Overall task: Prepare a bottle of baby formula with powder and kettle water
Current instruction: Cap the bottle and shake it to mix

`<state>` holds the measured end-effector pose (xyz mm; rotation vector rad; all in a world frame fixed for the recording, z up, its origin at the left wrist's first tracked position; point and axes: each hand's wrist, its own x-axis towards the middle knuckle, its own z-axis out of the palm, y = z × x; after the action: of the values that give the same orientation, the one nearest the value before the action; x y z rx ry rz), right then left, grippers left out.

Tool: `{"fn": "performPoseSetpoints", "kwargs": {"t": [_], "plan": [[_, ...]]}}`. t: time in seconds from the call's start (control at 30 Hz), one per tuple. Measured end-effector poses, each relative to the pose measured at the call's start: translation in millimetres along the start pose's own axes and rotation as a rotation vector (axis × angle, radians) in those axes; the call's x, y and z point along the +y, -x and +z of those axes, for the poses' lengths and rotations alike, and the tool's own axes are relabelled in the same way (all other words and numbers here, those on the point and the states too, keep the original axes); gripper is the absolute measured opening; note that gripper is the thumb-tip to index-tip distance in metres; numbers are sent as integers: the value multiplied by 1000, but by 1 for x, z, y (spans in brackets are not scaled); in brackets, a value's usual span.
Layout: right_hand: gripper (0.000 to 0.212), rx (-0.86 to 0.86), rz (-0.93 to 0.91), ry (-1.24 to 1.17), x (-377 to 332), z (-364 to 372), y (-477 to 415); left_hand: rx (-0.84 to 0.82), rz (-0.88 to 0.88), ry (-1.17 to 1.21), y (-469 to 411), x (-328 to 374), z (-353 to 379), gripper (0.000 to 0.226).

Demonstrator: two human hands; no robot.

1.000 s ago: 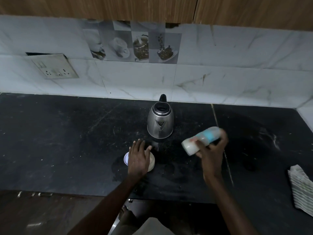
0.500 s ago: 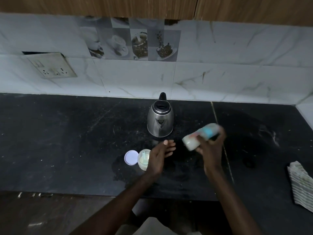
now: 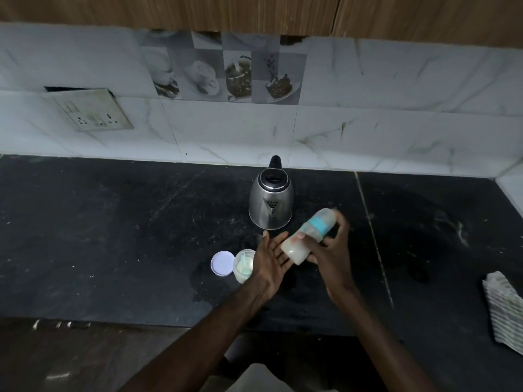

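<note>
Bottle [image 3: 307, 237]: tilted, gripped by right hand [image 3: 329, 250]; cap leak possible (seal unseen).
Left hand [image 3: 270, 257]: spread, could knock powder jar [image 3: 243, 265].

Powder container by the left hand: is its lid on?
No. The powder container stands open on the counter, and its round lid lies flat beside it.

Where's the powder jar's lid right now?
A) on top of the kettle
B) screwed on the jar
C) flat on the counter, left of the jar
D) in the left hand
C: the lid lies flat on the counter just left of the open powder jar.
</note>
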<state>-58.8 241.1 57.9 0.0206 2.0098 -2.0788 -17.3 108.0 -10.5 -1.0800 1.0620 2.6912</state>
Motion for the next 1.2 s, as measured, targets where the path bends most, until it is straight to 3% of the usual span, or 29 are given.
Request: {"fn": "performPoseSetpoints", "kwargs": {"t": [0.13,0.27,0.37,0.4,0.53,0.67,0.77,0.8,0.9,1.03,1.13,1.2], "plan": [[88,325,-96,-134,-14,-1,-14,-42,0,56,2,6,4,69],[94,45,-88,129,-9,13,7,-48,16,166,4,9,10,71],[92,332,-145,-67,-17,6,-1,-56,53,142,3,15,15,74],[91,358,-140,-88,-19,7,-1,-65,55,155,3,16,16,75],[97,71,-148,203,-16,20,17,-71,37,222,6,14,22,73],[89,249,-134,48,-15,13,4,-77,38,182,3,13,17,75],[92,16,-63,126,-8,13,7,-71,6,217,3,9,15,74],[93,18,-61,114,-9,12,6,-62,15,190,2,8,14,75],[92,238,-90,24,-12,5,0,-62,43,138,-2,9,12,76],[96,51,-57,166,-6,5,8,-53,23,193,0,8,14,76],[97,301,-113,9,-13,-5,4,-70,42,127,-1,10,14,75],[96,314,-111,18,-15,-4,7,-81,29,155,0,10,14,75]]}}
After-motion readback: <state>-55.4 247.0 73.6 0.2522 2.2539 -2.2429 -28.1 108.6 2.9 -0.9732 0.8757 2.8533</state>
